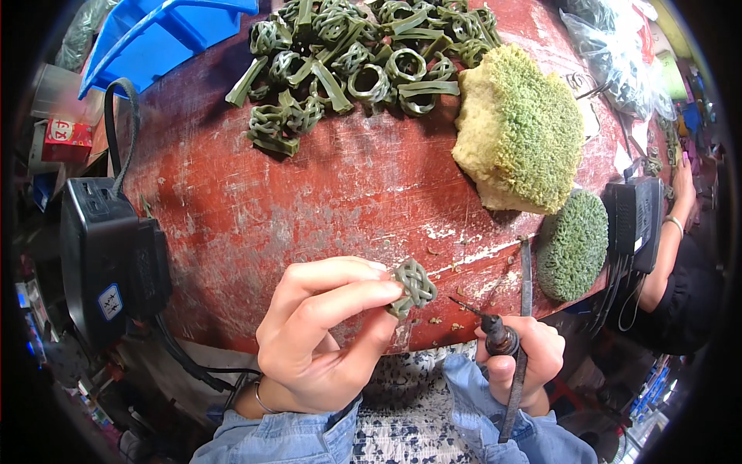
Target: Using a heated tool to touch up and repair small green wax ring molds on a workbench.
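My left hand (321, 332) pinches a small dark-green ring with a woven lattice top (416, 286) between thumb and fingers, just over the table's near edge. In my right hand (537, 352) is a black pen-like tool with a thin pointed metal tip (499, 337). Its tip points toward the ring and stands a little apart from it. A flat grey strip (526, 278) runs from the table edge past the right hand toward my lap; whether the fingers grip it too, I cannot tell.
Several similar green rings (369, 83) lie heaped at the table's far side. A yellow-green sponge-like block (525, 127) and a rounded green one (573, 246) stand at right. Black power boxes (116, 263) (634, 216) flank the scratched red table (232, 209). A blue bin (166, 35) sits far left. Another person's arm (668, 243) shows at right.
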The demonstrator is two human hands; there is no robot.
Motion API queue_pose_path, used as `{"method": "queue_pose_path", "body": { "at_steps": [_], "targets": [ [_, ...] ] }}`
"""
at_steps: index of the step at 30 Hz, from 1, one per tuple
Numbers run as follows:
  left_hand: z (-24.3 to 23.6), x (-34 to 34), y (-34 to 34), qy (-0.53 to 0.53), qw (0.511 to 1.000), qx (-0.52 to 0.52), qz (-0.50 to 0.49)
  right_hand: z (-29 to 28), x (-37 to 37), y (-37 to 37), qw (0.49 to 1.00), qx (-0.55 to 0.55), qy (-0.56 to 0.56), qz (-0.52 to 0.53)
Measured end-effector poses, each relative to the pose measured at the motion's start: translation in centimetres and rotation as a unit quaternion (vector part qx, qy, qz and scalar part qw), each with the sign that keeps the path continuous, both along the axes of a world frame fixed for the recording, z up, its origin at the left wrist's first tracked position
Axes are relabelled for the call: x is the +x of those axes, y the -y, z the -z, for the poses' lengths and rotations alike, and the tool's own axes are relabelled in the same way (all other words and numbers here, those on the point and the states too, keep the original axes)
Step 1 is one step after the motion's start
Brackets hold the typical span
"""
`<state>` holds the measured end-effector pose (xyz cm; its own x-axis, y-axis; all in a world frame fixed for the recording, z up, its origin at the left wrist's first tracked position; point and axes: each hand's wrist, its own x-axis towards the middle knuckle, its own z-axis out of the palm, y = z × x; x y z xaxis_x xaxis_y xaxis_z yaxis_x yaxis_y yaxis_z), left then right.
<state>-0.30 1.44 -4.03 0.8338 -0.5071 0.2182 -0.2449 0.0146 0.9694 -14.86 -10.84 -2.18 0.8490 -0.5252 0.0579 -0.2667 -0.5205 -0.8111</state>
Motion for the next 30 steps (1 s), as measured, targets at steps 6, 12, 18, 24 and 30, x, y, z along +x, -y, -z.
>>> {"method": "queue_pose_path", "body": {
  "at_steps": [6,12,18,24,30],
  "targets": [
    [-0.1,0.2,-0.2,-0.008,1.000,-0.001,0.019,-0.6,0.9,-0.6,0.997,0.070,0.006,0.016],
    [-0.4,0.1,-0.4,-0.017,1.000,0.004,0.022,-1.8,2.4,-0.4,0.989,0.148,0.002,0.008],
    [0.3,0.4,-0.2,0.037,0.996,-0.040,0.069,-2.9,3.9,-1.0,0.982,0.185,0.027,0.008],
    [0.4,0.5,-0.4,0.100,0.987,-0.059,0.107,-2.5,4.0,-1.3,0.984,0.175,0.030,0.035],
    [0.1,0.2,-0.4,0.033,0.995,-0.043,0.085,-2.1,4.0,-1.3,0.982,0.175,0.072,0.005]
  ]
}}
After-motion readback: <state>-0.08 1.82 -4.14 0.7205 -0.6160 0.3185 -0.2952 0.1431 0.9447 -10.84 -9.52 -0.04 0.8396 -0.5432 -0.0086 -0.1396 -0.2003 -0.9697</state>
